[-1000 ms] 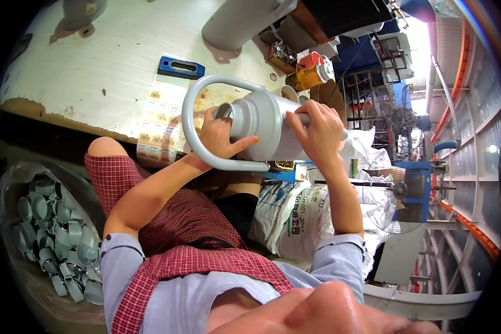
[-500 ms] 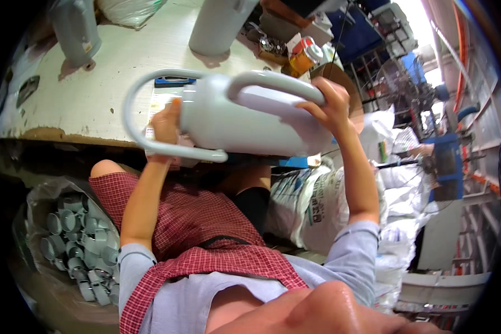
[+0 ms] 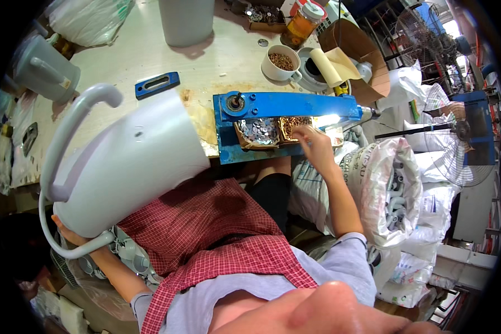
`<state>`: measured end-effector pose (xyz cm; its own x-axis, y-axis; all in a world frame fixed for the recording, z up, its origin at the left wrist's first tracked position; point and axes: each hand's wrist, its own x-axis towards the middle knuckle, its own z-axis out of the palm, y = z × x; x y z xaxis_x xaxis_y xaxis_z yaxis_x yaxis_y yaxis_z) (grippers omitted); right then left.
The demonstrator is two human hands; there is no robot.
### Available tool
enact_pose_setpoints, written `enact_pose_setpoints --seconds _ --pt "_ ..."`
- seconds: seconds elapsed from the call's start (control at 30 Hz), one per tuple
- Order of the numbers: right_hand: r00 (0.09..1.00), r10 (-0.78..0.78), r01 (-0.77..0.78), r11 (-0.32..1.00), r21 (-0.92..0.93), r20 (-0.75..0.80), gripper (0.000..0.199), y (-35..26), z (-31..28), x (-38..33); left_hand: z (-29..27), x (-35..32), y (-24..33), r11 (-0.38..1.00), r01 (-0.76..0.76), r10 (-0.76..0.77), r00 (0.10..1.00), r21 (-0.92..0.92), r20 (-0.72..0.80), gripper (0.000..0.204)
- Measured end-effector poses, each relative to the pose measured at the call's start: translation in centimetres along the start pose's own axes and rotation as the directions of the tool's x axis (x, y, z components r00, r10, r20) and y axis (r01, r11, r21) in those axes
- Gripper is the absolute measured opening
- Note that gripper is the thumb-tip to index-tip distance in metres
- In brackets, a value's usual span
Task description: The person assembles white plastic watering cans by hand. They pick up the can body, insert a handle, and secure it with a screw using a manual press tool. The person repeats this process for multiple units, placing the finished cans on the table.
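Observation:
A large light-grey plastic jug [image 3: 133, 158] lies tilted at my left, its wide end toward the blue tool. A curved grey handle [image 3: 53, 145] runs along its far side, and a thinner loop [image 3: 58, 247] bends round its lower end. My left hand [image 3: 69, 231] is closed on that lower end, fingers partly hidden. My right hand [image 3: 315, 147] is over a small box of copper-coloured rivets [image 3: 293, 123], fingertips pinched together; what they hold is too small to make out. Beside it sits a box of silver washers [image 3: 259, 132], under the arm of a blue metal tool [image 3: 300, 104].
On the table stand a white cup of small brown pieces [image 3: 281, 60], an orange jar [image 3: 301, 26], a blue-framed holder [image 3: 157, 85] and other grey jugs [image 3: 186, 22]. Sacks of grey parts [image 3: 395, 195] stand at right; a bag of grey pieces [image 3: 133, 256] is below left.
The jug has swung from in front of me to the left and is now held by my left hand alone. My right hand has left it for the rivet box; the blue tool is now uncovered.

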<state>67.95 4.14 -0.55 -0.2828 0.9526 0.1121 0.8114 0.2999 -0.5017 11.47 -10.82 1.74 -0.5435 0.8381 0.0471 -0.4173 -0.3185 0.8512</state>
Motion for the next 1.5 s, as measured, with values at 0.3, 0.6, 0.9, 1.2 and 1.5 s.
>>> enact_pose_setpoints --seconds 0.3,0.6,0.9,1.2,1.5 --pt "0.999 0.046 -0.046 0.990 -0.132 -0.002 0.016 4.5 3.0 3.1 -0.1 -0.8 -2.8 0.971 0.090 0.005 0.918 0.221 -0.397 0.064" --pt "0.965 0.090 -0.073 0.994 0.078 -0.245 0.016 2.9 2.7 1.0 -5.6 -1.4 -4.1 0.932 0.117 0.043 0.905 0.344 -0.422 0.054" --pt "0.973 -0.017 0.166 0.738 0.654 -0.229 0.013 -10.1 -1.4 2.6 -5.1 -2.4 -4.6 0.970 0.106 0.015 0.871 0.218 -0.491 0.058" --pt "0.934 -0.203 0.317 0.852 0.417 -0.295 0.010 -13.5 0.0 10.5 -5.8 -2.5 -5.3 0.994 0.035 0.009 0.917 0.102 -0.400 0.055" --pt "0.980 -0.152 0.193 0.882 0.430 -0.129 0.010 -13.1 -0.5 11.0 -3.9 -2.4 -4.7 0.985 0.059 0.029 0.869 0.163 -0.494 0.060"
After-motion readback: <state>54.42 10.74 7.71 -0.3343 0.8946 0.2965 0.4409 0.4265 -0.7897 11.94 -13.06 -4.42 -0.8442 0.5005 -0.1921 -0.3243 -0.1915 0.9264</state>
